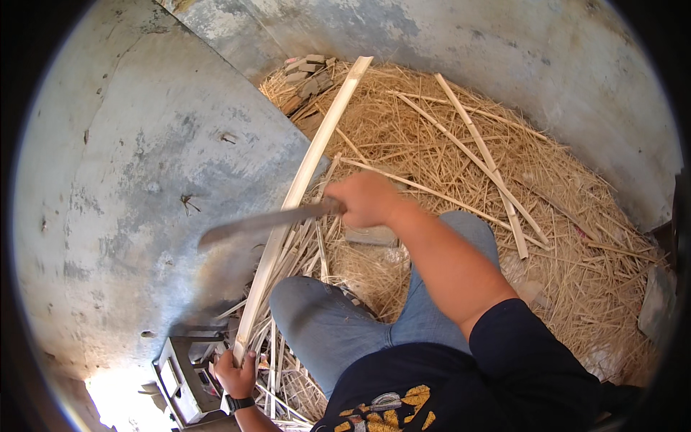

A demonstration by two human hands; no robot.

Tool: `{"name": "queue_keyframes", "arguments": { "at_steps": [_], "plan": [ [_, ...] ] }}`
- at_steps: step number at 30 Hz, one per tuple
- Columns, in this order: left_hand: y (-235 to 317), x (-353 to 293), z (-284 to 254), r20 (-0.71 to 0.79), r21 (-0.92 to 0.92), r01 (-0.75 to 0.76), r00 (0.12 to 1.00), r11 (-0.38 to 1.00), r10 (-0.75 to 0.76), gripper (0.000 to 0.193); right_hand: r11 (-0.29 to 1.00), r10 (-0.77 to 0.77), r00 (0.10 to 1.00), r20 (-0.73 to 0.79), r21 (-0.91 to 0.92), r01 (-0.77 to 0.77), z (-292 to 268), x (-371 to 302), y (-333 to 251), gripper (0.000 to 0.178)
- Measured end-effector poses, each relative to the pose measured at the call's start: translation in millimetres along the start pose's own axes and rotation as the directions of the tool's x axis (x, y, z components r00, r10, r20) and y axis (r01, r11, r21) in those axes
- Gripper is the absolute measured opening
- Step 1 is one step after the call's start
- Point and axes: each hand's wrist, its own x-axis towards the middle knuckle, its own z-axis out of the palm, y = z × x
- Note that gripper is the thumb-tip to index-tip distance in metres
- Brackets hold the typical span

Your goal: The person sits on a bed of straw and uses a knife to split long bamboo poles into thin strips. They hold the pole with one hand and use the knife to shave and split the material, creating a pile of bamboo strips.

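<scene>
My right hand (365, 198) is wrapped round the handle of a machete (270, 223), slightly blurred by motion. The long, broad blade points left and passes above a split bamboo strip (320, 140); whether it touches the strip, I cannot tell. That pale strip runs slantwise from beside my left leg up to the far heap. Its near end is gripped in my left hand (236, 374), the wrist wearing a dark watch.
Straw-like bamboo shavings (461, 137) cover the floor, with several split strips (489, 162) lying across them. Bricks (309, 72) are piled at the far wall. A worn grey wall (144, 158) rises on the left. Near my left hand stands a small frame-like stool (188, 381).
</scene>
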Motion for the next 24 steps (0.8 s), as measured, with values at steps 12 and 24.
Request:
{"name": "queue_keyframes", "arguments": {
  "at_steps": [12,24],
  "plan": [
    [-13.7,-5.6,6.0,0.237,-0.152,0.117,0.968,0.981,-0.078,0.047,0.995,-0.034,0.999,0.004,0.092,0.033,-1.2,-4.8,-7.3,0.027],
    [-42.3,-21.0,3.3,0.44,-0.315,0.275,0.89,0.909,-0.116,0.048,0.925,0.29,0.94,-0.181,0.303,-0.227,-24.3,-5.6,15.6,0.029]
  ]
}}
